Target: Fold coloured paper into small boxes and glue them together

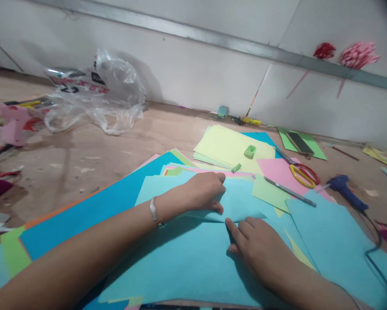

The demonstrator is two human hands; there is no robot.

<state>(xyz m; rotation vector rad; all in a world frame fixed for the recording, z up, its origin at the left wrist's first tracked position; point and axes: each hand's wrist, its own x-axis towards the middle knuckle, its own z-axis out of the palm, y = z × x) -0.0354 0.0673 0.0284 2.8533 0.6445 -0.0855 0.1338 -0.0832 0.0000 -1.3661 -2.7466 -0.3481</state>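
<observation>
A sheet of light blue paper [238, 202] lies in front of me, with a folded edge running between my hands. My left hand [206, 193], a silver bracelet at its wrist, reaches across from the left. Its fingers are curled against the upper part of the sheet. Just below the fold is my right hand [256, 242], index fingertip touching the folded edge and the other fingers bent in. More light blue paper [180, 262] spreads beneath both hands. My left palm and fingertips are partly hidden.
Dark blue paper [99, 202] lies left; yellow sheets [225, 144] lie behind. Scissors [301, 172], a grey craft knife [290, 191] and a blue glue gun [348, 191] rest right. A pink glue gun [15, 122] and plastic bag [106, 94] stand left, before the wall.
</observation>
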